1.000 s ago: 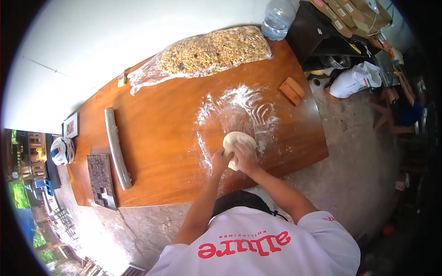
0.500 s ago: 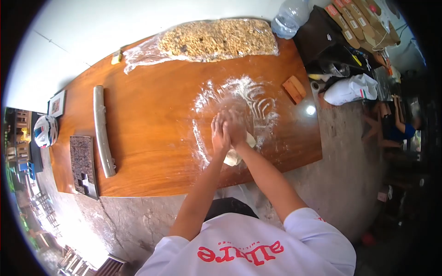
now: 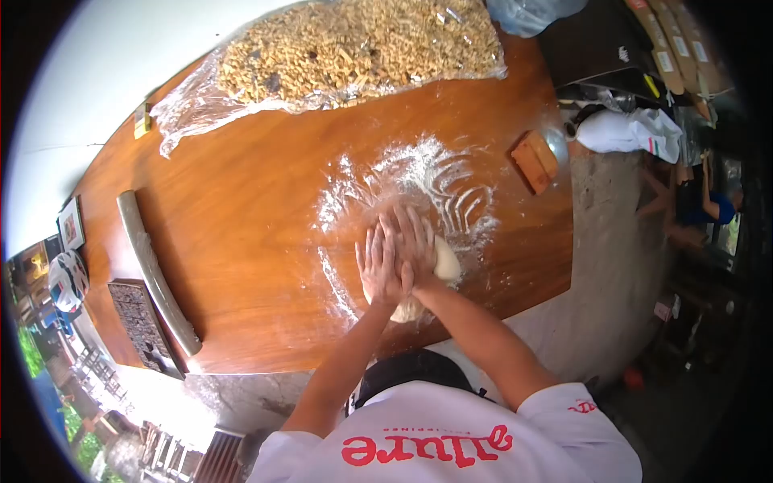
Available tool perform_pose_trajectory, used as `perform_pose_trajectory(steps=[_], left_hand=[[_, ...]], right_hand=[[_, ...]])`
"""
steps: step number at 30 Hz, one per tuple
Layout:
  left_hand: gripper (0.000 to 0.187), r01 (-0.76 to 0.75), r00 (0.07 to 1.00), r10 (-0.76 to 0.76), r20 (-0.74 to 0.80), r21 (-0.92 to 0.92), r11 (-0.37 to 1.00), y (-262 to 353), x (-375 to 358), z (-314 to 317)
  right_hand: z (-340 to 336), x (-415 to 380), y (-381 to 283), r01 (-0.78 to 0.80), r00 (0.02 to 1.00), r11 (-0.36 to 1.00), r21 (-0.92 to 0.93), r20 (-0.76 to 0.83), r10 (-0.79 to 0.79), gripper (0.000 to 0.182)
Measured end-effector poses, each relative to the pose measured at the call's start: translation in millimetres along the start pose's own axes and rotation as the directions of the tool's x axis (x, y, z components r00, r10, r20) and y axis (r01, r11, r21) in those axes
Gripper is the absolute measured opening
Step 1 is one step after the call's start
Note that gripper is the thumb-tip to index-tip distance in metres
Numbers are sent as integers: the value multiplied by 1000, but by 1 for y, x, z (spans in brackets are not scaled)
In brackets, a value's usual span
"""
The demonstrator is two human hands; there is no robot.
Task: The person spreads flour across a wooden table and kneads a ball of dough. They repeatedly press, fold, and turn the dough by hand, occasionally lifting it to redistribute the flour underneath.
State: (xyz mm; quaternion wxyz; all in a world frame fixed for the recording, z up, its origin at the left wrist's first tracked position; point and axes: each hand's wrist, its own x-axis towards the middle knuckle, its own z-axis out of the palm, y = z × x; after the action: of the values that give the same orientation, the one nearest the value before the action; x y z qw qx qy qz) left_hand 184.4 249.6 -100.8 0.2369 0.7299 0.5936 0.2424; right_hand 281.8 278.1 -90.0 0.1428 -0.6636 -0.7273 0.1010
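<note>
A pale lump of dough (image 3: 445, 262) lies on the wooden table (image 3: 266, 241), partly covered by both hands. My left hand (image 3: 378, 264) presses down on its left side with fingers stretched out. My right hand (image 3: 412, 241) lies flat on the dough, fingers spread, its heel overlapping the edge of my left hand. White flour (image 3: 427, 161) is scattered around and beyond the hands, streaked with curved finger marks. Part of the dough also shows below my wrists.
A large clear plastic bag of golden pieces (image 3: 354, 56) lies along the far edge. A wooden block (image 3: 534, 163) is at the right, a long grey tube (image 3: 157, 274) and dark patterned board (image 3: 145, 326) at the left. A person (image 3: 717, 208) is in the right background.
My hands were clasped close together over the dough; now they lie flatter with fingers spread, and more dough shows at the right. The view has shifted closer to the table.
</note>
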Motion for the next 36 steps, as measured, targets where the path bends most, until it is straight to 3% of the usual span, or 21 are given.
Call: perform_pose_trajectory(steps=[7,9,11,12,13,15,17,19,21,23,25,26,27,28,29,30,31,32,33,35,36], left_hand=[[58,27,957,-12,-291,49,998,5,69,-6],[52,71,963,-111,-245,-167,983,2,66,-5],[45,70,976,-132,-176,-319,945,7,45,-9],[44,121,984,-148,-99,-239,964,8,31,-13],[43,163,985,-170,-32,-154,975,9,19,-15],[46,145,980,-161,-119,-129,981,17,-1,-20],[53,370,927,-374,-16,-107,923,23,-24,-30],[55,389,919,-394,-27,-113,914,12,-40,-32],[50,519,847,-457,270,-239,821,-10,-49,-38],[42,409,904,-382,191,-136,902,-5,-34,-60],[36,123,954,-184,-238,-251,960,-15,-22,-57],[36,121,950,-188,-248,-263,957,-18,-13,-51],[36,84,991,-112,-74,-307,948,-20,-6,-45],[38,50,995,-17,96,-356,933,-21,-1,-42],[38,43,996,-12,87,-366,930,-18,2,-45],[41,181,977,-117,178,-398,900,-13,6,-50],[45,318,937,-216,276,-414,853,-11,7,-53],[45,318,937,-214,275,-421,849,-12,5,-50],[46,346,933,-248,259,-468,813,-13,-2,-46],[48,374,926,-282,250,-513,773,-5,-18,-46],[49,412,903,-405,144,-562,717,14,-30,-54]], right_hand=[[16,82,10,75,985,986,152,-165,-49,46],[10,91,13,100,970,973,210,-237,-49,33],[-7,89,18,-38,981,728,685,-114,158,22],[-28,84,25,57,916,656,753,-301,265,15],[-69,73,30,46,895,714,698,-346,281,13],[-67,52,63,-40,877,659,751,-289,383,11],[-64,18,74,-173,911,723,669,-172,376,9],[-37,-15,63,-105,958,763,638,-141,250,11],[-30,-52,40,-53,991,865,499,-78,106,17],[-28,-80,10,-45,994,927,373,-72,77,21],[-20,-110,-11,201,938,968,152,-314,-146,25],[-23,-111,-14,235,947,946,224,-273,-170,23],[-28,-108,-11,244,945,946,214,-270,-182,23],[-46,-92,-6,135,988,959,247,41,-150,21],[-58,-75,-2,18,932,970,242,347,-104,20],[-63,-57,0,25,933,973,230,343,-105,20],[-67,-40,2,-135,984,937,321,152,90,20],[-67,-32,3,-262,954,860,437,-21,301,21],[-59,-32,-6,-265,954,862,431,-15,300,21],[-31,-27,-33,3,865,950,312,-478,154,18],[-10,-45,-40,-2,923,970,244,-374,96,18]])
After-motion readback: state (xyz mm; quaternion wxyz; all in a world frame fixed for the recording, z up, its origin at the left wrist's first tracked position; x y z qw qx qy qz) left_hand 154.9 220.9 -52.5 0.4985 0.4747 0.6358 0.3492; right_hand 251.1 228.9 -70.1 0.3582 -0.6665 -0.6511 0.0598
